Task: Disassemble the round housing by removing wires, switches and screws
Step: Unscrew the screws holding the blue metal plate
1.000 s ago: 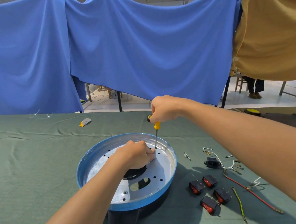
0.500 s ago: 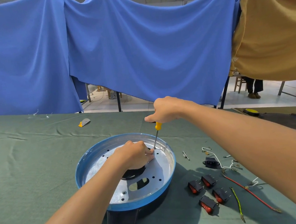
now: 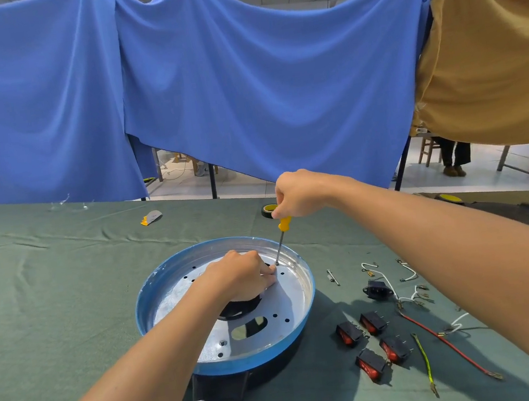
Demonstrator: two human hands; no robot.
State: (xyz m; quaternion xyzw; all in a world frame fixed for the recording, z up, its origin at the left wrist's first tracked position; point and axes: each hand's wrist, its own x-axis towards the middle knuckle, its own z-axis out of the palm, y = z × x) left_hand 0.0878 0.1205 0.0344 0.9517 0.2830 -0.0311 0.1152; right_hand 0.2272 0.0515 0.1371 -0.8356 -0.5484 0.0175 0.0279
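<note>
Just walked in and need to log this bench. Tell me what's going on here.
A person is working on the round housing. The right hand grips a yellow-handled screwdriver, whose tip is down on the housing's inner floor. The left hand rests there too, fingers bunched beside the tip. Whether they pinch anything is hidden. Four switches and several wires already lie on the table.

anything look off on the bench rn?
Nothing stands out. The right hand grips the screwdriver, tip down inside the housing, beside the left hand. Four switches lie loose on the cloth to the right, with no visible damage.
</note>
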